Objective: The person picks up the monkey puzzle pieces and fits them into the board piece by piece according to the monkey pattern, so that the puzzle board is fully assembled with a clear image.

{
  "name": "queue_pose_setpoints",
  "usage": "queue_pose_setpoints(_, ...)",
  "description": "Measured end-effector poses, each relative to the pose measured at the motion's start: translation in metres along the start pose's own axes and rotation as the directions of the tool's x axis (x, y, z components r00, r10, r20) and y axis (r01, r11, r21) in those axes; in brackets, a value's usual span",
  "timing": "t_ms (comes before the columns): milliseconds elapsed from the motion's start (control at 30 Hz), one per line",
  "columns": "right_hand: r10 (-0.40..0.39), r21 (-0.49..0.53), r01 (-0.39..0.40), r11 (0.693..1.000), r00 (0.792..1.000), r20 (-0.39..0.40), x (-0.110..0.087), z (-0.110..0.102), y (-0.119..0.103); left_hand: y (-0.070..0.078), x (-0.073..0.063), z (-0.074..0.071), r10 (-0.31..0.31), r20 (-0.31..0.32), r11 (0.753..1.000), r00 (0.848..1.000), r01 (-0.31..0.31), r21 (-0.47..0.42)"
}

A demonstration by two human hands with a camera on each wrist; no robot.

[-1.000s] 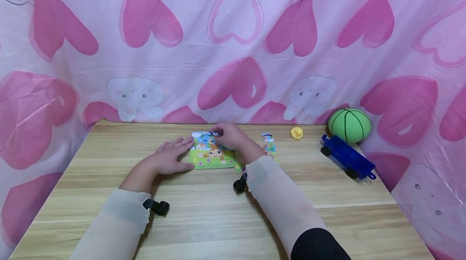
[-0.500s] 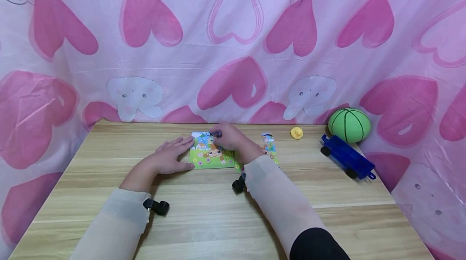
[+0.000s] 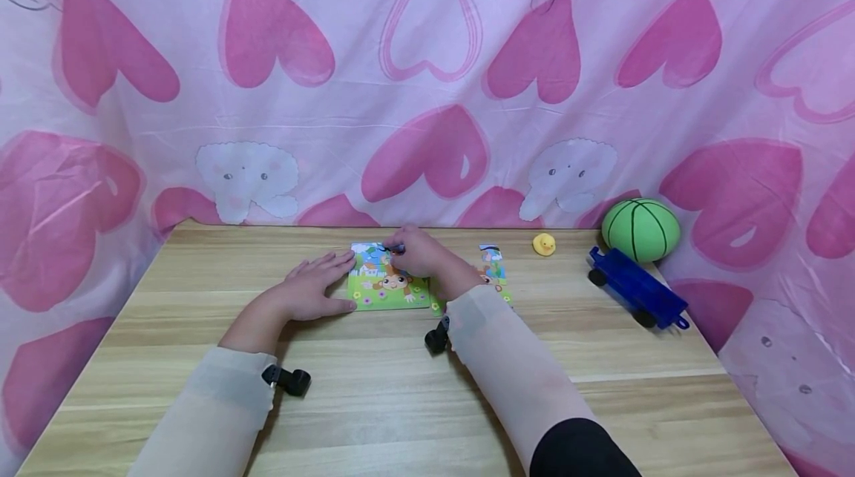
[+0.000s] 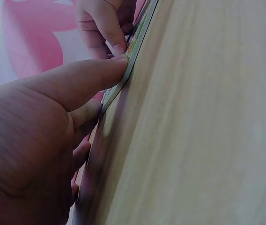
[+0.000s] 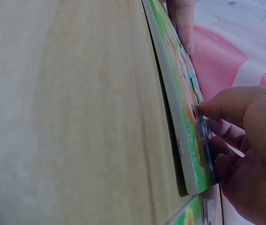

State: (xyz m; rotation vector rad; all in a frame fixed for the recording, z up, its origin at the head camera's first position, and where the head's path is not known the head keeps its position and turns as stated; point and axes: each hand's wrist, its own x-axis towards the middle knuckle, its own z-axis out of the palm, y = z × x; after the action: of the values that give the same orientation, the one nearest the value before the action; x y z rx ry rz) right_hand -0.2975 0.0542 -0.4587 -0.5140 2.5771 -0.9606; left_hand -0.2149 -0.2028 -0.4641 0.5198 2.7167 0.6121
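A small jigsaw puzzle (image 3: 370,293) with a cartoon monkey on green grass lies near the table's back edge. My left hand (image 3: 312,287) lies along its left side with fingers spread. In the left wrist view the left thumb (image 4: 93,77) rests on the puzzle's edge. Bent over the upper right part of the puzzle is my right hand (image 3: 421,251), pinching a dark blue puzzle piece (image 3: 398,248). The right thumb (image 5: 222,105) touches the picture surface in the right wrist view; the piece is mostly hidden by the fingers.
More printed puzzle pieces (image 3: 493,258) lie to the right, partly behind the right forearm. Farther right are a yellow rubber duck (image 3: 544,244), a green ball (image 3: 641,230) and a blue toy wagon (image 3: 637,288). A pink heart-patterned curtain (image 3: 427,150) hangs behind the wooden table (image 3: 374,403).
My right hand and forearm have shifted very slightly left over the puzzle, still pinching the piece. The left hand stays in place.
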Motion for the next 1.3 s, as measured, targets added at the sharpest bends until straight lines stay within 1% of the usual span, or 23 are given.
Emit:
queue_pose_setpoints(100, 0.011, -0.018, -0.011, 1.0, 1.0, 0.005, 0.0, 0.0, -0.002, 0.0, 0.0, 0.0, 0.008, -0.002, 1.0, 1.0, -0.008, 0.001)
queue_pose_setpoints(200, 0.018, -0.041, -0.018, 0.999, 1.0, 0.01, 0.001, -0.001, -0.003, 0.001, 0.0, 0.0, 0.002, 0.001, 1.0, 1.0, -0.002, -0.002)
queue_pose_setpoints(400, 0.008, -0.08, -0.006, 0.997, 1.0, 0.02, 0.003, 0.0, -0.002, 0.001, -0.001, -0.001, 0.008, -0.001, 1.0, 1.0, -0.008, -0.004)
queue_pose_setpoints(567, 0.008, -0.072, -0.005, 0.997, 1.0, 0.029, 0.003, -0.001, -0.002, 0.001, -0.001, -0.001, 0.011, -0.002, 1.0, 1.0, -0.011, -0.006)
queue_pose_setpoints(700, 0.035, -0.068, -0.032, 0.997, 0.998, 0.049, 0.003, -0.001, -0.003, 0.001, -0.001, 0.0, 0.01, -0.002, 1.0, 1.0, -0.01, -0.008)
queue_pose_setpoints(867, 0.046, -0.083, -0.04, 0.996, 0.997, 0.065, 0.003, -0.002, -0.004, 0.001, -0.001, 0.0, 0.004, -0.004, 1.0, 1.0, -0.004, -0.007)
queue_pose_setpoints(967, 0.023, -0.06, -0.019, 0.998, 0.998, 0.057, 0.0, -0.004, -0.004, 0.0, 0.0, 0.0, 0.008, -0.003, 1.0, 1.0, -0.008, -0.005)
queue_pose_setpoints(1033, -0.004, -0.02, 0.005, 1.0, 0.999, 0.039, -0.004, -0.008, -0.003, 0.0, 0.0, 0.001, 0.006, -0.002, 1.0, 1.0, -0.006, -0.007)
queue_pose_setpoints(1200, -0.081, 0.11, 0.087, 0.99, 0.995, -0.051, -0.017, -0.025, 0.004, 0.001, 0.0, 0.0, 0.008, -0.005, 1.0, 1.0, -0.009, -0.017)
queue_pose_setpoints(1300, -0.073, 0.181, 0.091, 0.979, 0.992, -0.106, -0.031, -0.039, 0.012, 0.001, -0.001, -0.001, 0.008, -0.008, 1.0, 1.0, -0.008, -0.018)
